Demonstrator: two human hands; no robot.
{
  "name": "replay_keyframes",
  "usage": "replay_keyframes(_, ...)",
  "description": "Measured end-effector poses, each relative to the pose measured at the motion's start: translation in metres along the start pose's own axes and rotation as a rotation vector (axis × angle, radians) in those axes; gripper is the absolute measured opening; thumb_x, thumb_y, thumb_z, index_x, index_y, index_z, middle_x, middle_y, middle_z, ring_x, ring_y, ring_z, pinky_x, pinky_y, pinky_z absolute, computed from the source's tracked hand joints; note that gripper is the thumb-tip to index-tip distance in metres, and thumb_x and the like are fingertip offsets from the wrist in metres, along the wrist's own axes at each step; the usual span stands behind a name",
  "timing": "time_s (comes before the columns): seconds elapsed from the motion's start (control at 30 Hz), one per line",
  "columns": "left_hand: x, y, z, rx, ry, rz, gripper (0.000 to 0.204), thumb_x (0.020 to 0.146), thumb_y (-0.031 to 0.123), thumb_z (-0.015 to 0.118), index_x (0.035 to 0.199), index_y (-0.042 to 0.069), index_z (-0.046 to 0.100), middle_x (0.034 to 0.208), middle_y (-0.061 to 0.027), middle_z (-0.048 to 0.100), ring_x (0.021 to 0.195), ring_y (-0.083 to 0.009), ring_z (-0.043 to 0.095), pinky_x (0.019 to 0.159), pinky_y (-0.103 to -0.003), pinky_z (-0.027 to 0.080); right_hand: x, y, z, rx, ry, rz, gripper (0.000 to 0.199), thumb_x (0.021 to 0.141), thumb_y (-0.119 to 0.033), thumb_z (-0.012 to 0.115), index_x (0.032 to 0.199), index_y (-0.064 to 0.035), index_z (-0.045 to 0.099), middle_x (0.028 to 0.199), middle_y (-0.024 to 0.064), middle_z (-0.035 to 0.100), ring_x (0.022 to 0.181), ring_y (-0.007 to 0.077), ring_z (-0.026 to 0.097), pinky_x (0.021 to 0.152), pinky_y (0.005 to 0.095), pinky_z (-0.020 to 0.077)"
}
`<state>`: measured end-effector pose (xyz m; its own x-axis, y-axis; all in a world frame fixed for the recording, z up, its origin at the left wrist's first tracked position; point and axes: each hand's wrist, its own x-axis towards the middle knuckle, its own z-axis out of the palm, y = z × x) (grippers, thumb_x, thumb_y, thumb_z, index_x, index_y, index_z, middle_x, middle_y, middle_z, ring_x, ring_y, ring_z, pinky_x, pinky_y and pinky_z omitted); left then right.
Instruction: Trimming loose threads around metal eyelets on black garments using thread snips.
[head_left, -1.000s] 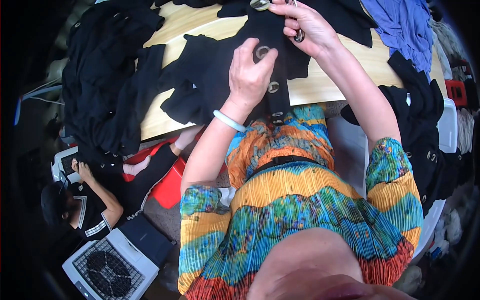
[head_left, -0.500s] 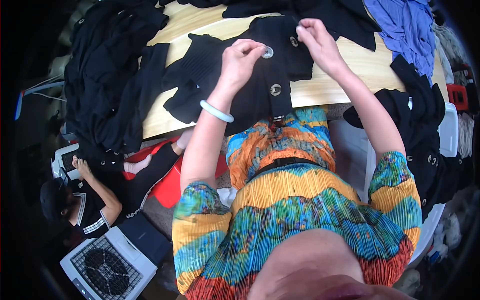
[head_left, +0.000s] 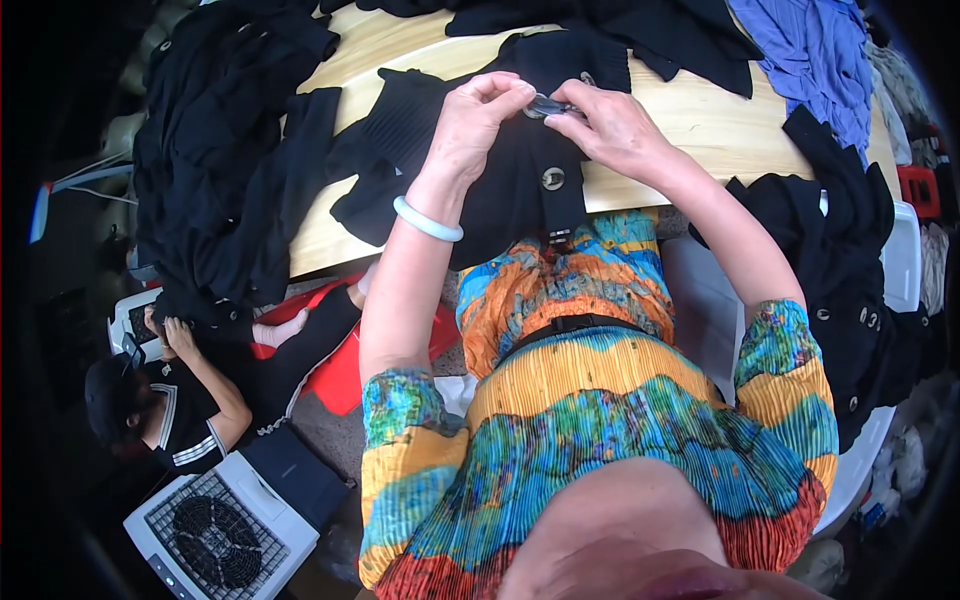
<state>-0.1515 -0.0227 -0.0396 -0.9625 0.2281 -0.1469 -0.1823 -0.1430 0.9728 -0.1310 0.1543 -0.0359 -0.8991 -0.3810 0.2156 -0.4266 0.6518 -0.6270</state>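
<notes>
A black knit garment (head_left: pixel 470 200) with large round buttons lies over the table's near edge in front of me. My left hand (head_left: pixel 475 120), with a pale bangle on the wrist, pinches at a button on it; that button is mostly hidden. My right hand (head_left: pixel 620 130) is closed round a small dark metal tool (head_left: pixel 562 106) that looks like thread snips. Its tip is at the left fingertips, over the button. Below them on the garment sits another pale-and-dark button (head_left: pixel 552 179). Any thread is too fine to make out.
Black garments are heaped on the wooden table (head_left: pixel 690 185) at left. Purple cloth (head_left: pixel 800 60) lies far right, and more buttoned black garments (head_left: pixel 850 260) hang over a white bin (head_left: pixel 905 255). A co-worker (head_left: pixel 190 390) sits at lower left near a fan-like grilled appliance (head_left: pixel 215 530).
My right hand has come in from the upper right to meet the left, and the metal tool now shows in it. The left hand has barely shifted. The co-worker's hands have moved.
</notes>
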Motion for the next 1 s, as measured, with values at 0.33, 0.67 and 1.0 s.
replay_keyframes(0.33, 0.001, 0.002, -0.005, -0.061, 0.046, 0.087, 0.01, 0.073, 0.006, 0.064, 0.081, 0.001, 0.061, 0.078, -0.0037, 0.059, 0.067, -0.0088, 0.052, 0.066, -0.021, 0.042, 0.001, 0.009, 0.009, 0.145, 0.073, 0.058, 0.025, 0.078, -0.025, 0.059, 0.089, -0.0026, 0.055, 0.071, 0.0117, 0.06, 0.065, 0.0235, 0.059, 0.061, 0.0323, 0.045)
replay_keyframes(0.67, -0.057, 0.01, -0.035, -0.203, 0.618, 0.426, 0.027, 0.083, 0.005, 0.05, 0.107, 0.0, 0.038, 0.086, -0.0118, 0.053, 0.069, -0.0164, 0.057, 0.057, -0.023, 0.047, -0.001, 0.046, -0.003, 0.636, 0.094, 0.34, 0.026, 0.081, -0.017, 0.06, 0.099, -0.0035, 0.048, 0.08, -0.0035, 0.052, 0.076, 0.0012, 0.046, 0.072, 0.0153, 0.0361)
replay_keyframes(1.0, -0.052, -0.038, 0.024, 0.667, 0.383, 0.341, 0.016, 0.072, -0.001, 0.059, 0.088, -0.001, 0.06, 0.073, -0.0109, 0.056, 0.057, -0.0186, 0.056, 0.055, -0.027, 0.045, -0.007, 0.022, 0.037, 0.401, 0.208, 0.214, 0.045, 0.07, -0.02, 0.067, 0.105, -0.0041, 0.043, 0.081, 0.0093, 0.058, 0.076, 0.0201, 0.057, 0.07, 0.0298, 0.0441)
